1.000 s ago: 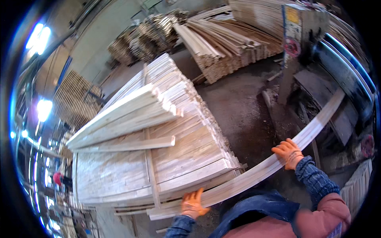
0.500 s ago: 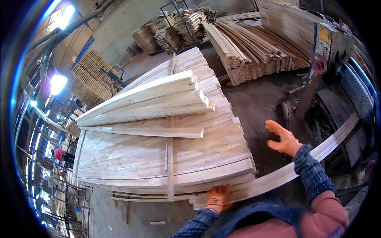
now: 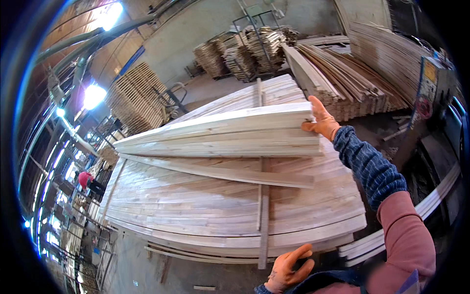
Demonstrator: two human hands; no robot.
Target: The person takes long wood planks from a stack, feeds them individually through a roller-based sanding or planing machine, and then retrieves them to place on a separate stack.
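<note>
In an orange glove, my right hand (image 3: 323, 121) is at the right end of a raised stack of pale wooden boards (image 3: 220, 130). Its fingers and thumb are spread against the board ends. My left hand (image 3: 290, 268), gloved the same way, is near the front edge of the wide layer of boards (image 3: 313, 215); its thumb and fingers are apart with nothing between them. A single loose board (image 3: 230, 172) lies in front of the raised stack. Narrow crosswise strips (image 3: 264, 220) show on the layer.
Long strips (image 3: 416, 215) run toward a machine (image 3: 431, 93) on the right. Behind are more board piles (image 3: 338, 93) and stacked timber (image 3: 137, 98). A worker in a red top (image 3: 84, 179) is far left. A small wood scrap (image 3: 204, 288) lies on the floor.
My right hand has moved up and left to the raised stack's end. My left hand has come off the front strips. The view has shifted, and the strips at right now appear farther right.
</note>
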